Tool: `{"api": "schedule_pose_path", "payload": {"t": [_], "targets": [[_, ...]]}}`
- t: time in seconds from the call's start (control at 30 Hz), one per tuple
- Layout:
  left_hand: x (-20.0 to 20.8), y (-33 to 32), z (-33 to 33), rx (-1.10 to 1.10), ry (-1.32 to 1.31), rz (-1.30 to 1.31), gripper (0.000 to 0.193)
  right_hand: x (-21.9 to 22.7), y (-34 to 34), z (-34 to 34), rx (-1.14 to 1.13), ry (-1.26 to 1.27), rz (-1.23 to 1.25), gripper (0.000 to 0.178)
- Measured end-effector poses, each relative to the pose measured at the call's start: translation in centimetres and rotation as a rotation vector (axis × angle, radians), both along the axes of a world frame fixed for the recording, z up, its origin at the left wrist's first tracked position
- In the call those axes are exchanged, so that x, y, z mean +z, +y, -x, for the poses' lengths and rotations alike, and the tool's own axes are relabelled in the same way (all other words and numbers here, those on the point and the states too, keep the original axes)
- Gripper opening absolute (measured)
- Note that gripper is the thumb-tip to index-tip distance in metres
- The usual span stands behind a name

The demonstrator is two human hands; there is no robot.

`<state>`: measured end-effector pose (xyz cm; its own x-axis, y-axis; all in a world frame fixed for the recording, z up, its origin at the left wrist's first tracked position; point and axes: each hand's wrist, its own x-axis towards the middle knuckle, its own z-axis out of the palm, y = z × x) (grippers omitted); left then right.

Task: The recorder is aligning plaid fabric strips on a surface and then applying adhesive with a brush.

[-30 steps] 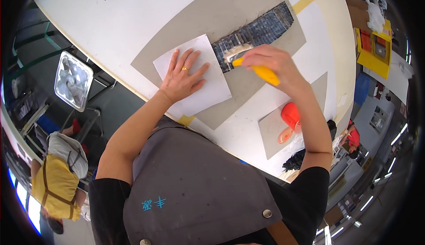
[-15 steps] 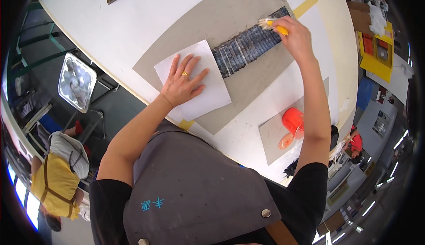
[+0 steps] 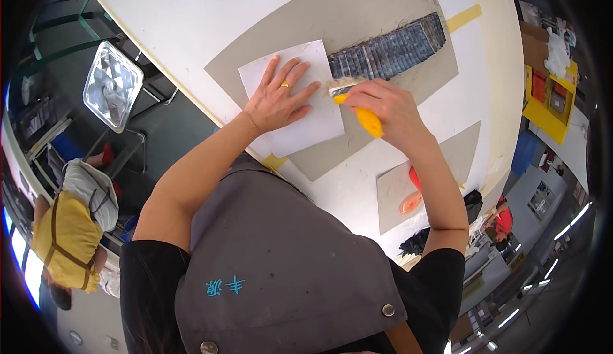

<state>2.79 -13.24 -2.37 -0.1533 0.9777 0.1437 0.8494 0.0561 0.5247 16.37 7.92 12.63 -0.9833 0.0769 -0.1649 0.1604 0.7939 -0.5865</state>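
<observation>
My left hand lies spread and flat on a white paper sheet, a gold ring on one finger. The sheet rests on a large grey board, and its right edge meets a row of narrow dark blue-grey strips laid side by side. My right hand grips a flat brush with a yellow handle. The pale bristles are at the lower left end of the strips, beside the sheet's edge. Whether they touch the strips I cannot tell.
A smaller grey board lies to the right, bearing a red container partly hidden by my forearm and an orange-red lid or puddle. Yellow tape marks the table. A stool stands left; a person in yellow is beyond it.
My right hand has brought the brush from the far right end of the strips down and left to the end by the paper. My left hand stays flat on the sheet.
</observation>
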Motion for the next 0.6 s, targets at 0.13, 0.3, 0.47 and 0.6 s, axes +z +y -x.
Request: {"api": "schedule_pose_path", "payload": {"t": [0.13,0.3,0.47,0.6], "targets": [[-0.4,0.0,0.1,0.002,-0.004,-0.033,0.054,0.2,1.6,-0.9,-0.017,-0.089,-0.242,0.021],[-0.5,-0.1,0.0,0.004,-0.003,-0.029,0.055,-0.1,-1.4,-0.5,0.050,-0.043,-0.079,0.029],[-0.6,0.0,0.0,0.011,-0.009,-0.061,0.055,0.4,0.5,-0.3,-0.128,0.042,-0.209,0.021],[-0.8,-0.2,-0.1,-0.002,-0.006,-0.045,0.054,-1.4,-2.3,1.5,-0.354,0.200,0.092,0.012]]}}
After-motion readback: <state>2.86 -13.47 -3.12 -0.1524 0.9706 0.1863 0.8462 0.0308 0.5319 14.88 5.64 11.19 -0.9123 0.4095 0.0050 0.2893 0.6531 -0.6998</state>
